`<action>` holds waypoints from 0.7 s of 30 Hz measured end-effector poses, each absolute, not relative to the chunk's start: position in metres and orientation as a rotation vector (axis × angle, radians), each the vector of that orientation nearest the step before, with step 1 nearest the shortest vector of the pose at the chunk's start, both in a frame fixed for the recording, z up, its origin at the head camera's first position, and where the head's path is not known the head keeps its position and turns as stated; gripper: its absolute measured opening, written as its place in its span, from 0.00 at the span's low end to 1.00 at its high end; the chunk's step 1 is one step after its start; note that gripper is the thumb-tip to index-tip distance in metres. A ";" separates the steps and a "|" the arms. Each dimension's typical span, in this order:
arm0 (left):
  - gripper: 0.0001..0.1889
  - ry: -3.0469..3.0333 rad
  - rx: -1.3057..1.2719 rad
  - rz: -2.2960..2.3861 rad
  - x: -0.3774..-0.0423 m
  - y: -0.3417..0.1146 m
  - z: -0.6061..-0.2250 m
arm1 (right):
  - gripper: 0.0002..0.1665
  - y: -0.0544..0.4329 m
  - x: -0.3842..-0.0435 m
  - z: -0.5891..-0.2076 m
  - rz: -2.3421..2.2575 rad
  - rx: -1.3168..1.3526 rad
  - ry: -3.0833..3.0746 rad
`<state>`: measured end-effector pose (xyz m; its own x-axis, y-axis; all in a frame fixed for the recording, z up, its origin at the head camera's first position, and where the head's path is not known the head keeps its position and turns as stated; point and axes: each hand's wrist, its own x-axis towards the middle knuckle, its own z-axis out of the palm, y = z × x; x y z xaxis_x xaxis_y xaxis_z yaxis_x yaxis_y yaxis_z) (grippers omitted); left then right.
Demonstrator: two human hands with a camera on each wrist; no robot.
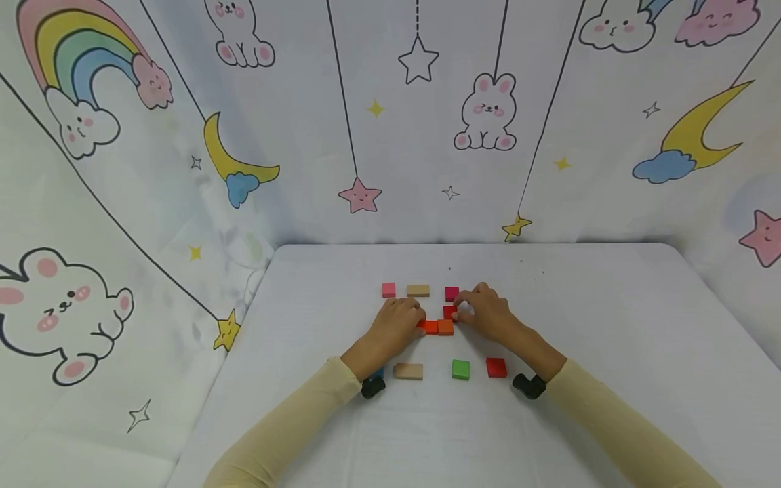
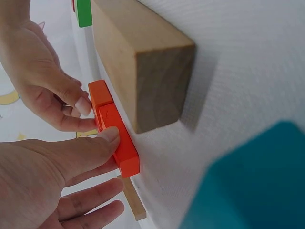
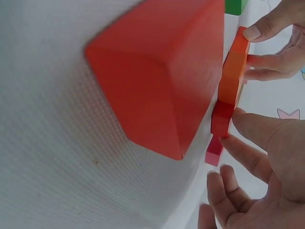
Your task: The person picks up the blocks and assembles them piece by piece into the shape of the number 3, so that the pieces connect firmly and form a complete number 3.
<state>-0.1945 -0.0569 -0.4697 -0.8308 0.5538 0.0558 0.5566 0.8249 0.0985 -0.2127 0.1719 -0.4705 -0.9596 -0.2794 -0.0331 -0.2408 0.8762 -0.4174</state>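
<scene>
Blocks lie around a flat orange block [image 1: 445, 328] on the white-covered bench [image 1: 610, 318]. Well to its left and nearer the person, a blue block [image 2: 248, 191] is mostly hidden under the left wrist; up close it's blurred and cut off. A pink block [image 1: 388, 290] sits left of the orange one and beyond. The left hand [image 1: 398, 322] covers part of a smooth, orange-red block [image 1: 430, 327] touching the orange block's left side, pinching it between thumb and finger. Two plain tan blocks [image 1: 409, 371] lie leftward, one nearer, one beyond. Right behind the orange block stands a dark red block [image 1: 449, 312], its right edge masked by the pinching thumb and forefinger of the right hand [image 1: 488, 315]; a crimson block [image 1: 451, 294] is just past it. Nearer, rightward, come a green block [image 1: 460, 369] and a bright red block [image 1: 497, 368].
</scene>
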 end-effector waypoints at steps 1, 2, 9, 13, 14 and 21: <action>0.16 -2.978 -0.905 -0.173 -0.195 -0.057 -0.470 | 0.17 0.172 -0.213 -0.470 -0.639 -0.409 2.952; 0.16 -2.979 -0.904 -0.173 -0.195 -0.057 -0.470 | 0.17 0.172 -0.213 -0.470 -0.637 -0.408 2.952; 0.16 -2.987 -0.899 -0.175 -0.195 -0.056 -0.471 | 0.17 0.172 -0.213 -0.469 -0.631 -0.407 2.964; 0.16 -2.990 -0.898 -0.189 -0.195 -0.056 -0.470 | 0.18 0.174 -0.214 -0.466 -0.652 -0.405 2.973; 0.16 -2.990 -0.898 -0.189 -0.195 -0.056 -0.470 | 0.18 0.174 -0.214 -0.464 -0.658 -0.404 2.976; 0.15 -2.982 -0.902 -0.197 -0.194 -0.057 -0.470 | 0.17 0.175 -0.220 -0.457 -0.701 -0.418 3.013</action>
